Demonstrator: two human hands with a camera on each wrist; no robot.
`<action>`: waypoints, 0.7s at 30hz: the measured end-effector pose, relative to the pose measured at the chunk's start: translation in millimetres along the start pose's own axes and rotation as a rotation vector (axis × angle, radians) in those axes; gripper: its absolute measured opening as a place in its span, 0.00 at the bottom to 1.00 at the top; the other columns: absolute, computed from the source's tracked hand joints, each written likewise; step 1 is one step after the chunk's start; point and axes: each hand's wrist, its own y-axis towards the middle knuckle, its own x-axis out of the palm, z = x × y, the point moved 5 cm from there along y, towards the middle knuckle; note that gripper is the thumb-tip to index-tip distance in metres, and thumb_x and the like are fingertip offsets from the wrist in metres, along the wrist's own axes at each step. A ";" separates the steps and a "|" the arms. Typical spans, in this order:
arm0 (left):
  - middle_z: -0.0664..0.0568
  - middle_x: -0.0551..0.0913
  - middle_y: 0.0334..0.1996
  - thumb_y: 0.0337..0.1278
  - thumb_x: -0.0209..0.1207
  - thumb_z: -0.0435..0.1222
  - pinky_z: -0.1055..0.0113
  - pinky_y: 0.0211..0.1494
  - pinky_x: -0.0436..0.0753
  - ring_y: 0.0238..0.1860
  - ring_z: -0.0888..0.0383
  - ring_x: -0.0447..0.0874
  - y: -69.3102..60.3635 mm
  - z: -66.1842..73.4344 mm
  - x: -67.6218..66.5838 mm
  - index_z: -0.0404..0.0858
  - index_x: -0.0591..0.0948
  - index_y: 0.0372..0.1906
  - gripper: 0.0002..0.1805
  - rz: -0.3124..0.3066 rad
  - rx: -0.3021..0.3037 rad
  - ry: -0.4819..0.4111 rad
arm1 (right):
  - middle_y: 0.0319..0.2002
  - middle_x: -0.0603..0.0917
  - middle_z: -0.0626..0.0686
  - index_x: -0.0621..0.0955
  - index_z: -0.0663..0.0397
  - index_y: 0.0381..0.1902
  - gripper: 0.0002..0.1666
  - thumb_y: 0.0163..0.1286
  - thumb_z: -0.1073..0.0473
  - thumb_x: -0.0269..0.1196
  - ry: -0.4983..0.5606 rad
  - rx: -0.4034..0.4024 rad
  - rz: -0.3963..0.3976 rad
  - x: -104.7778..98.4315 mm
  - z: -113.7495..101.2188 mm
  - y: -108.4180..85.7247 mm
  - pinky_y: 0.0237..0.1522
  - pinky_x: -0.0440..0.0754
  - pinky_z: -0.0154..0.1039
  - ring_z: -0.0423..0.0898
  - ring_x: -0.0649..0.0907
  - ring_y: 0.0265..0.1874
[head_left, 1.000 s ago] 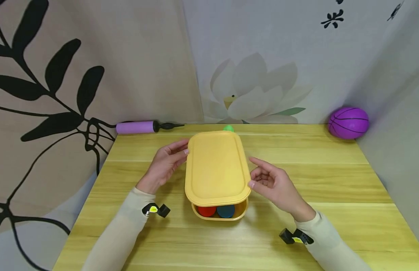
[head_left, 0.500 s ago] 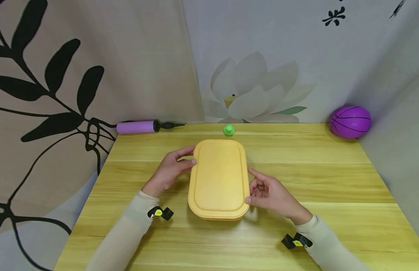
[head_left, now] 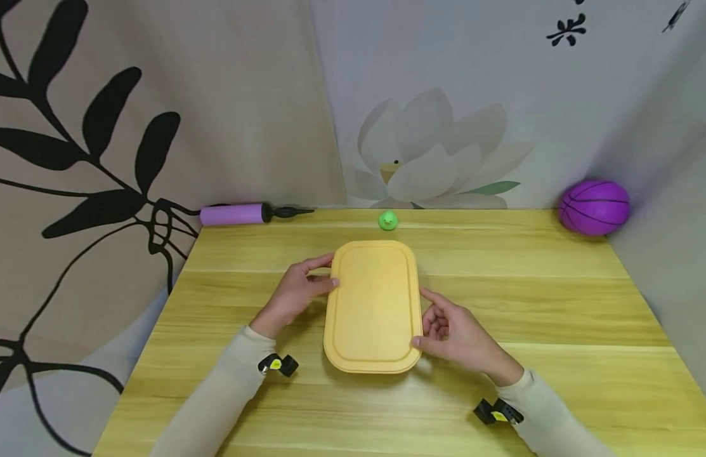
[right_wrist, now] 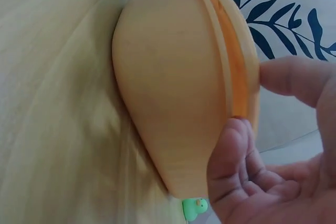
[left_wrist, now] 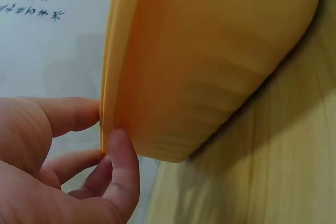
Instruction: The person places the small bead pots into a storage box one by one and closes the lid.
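Observation:
A yellow lid (head_left: 374, 304) lies over a yellow plastic box (right_wrist: 168, 82) on the table. On the left, my left hand (head_left: 298, 289) pinches the lid's edge; in the left wrist view its thumb is on top and a fingertip touches beneath the rim. My right hand (head_left: 458, 330) pinches the lid's opposite edge, thumb on top and fingers curled at the side. The right wrist view shows a narrow gap between lid and box rim on that side. At the left the lid sits close to the rim. The box's contents are hidden.
A small green rubber duck (head_left: 388, 220) sits behind the box at the table's back edge. A purple hand pump (head_left: 233, 214) lies at the back left, and a purple ball (head_left: 595, 207) at the back right. The wooden table (head_left: 558, 304) meets a printed curtain behind.
The lid has come down and toward me, covering the open front end where red and blue things showed. Both hands moved with it. The green duck is now fully in sight.

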 end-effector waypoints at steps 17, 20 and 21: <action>0.43 0.78 0.54 0.73 0.65 0.35 0.66 0.41 0.89 0.36 0.59 0.83 -3.7 -19.2 4.0 0.52 0.69 0.80 0.35 0.019 -0.088 0.026 | 0.65 0.78 0.64 0.51 0.56 0.86 0.60 0.69 0.57 0.74 0.178 0.037 -0.069 7.6 27.8 8.0 0.57 0.85 0.38 0.57 0.84 0.59; 0.43 0.78 0.54 0.73 0.65 0.35 0.68 0.38 0.88 0.35 0.58 0.82 -4.8 -19.4 4.6 0.51 0.69 0.81 0.35 0.018 -0.076 0.028 | 0.65 0.78 0.64 0.50 0.56 0.86 0.59 0.70 0.56 0.73 0.189 0.031 -0.082 8.0 29.2 6.9 0.56 0.86 0.37 0.58 0.84 0.60; 0.43 0.78 0.53 0.73 0.65 0.36 0.69 0.38 0.87 0.35 0.58 0.82 -4.9 -19.5 4.8 0.51 0.69 0.81 0.35 0.017 -0.074 0.028 | 0.65 0.78 0.65 0.50 0.56 0.86 0.59 0.71 0.56 0.73 0.188 0.029 -0.085 7.9 29.3 6.4 0.56 0.86 0.36 0.58 0.84 0.60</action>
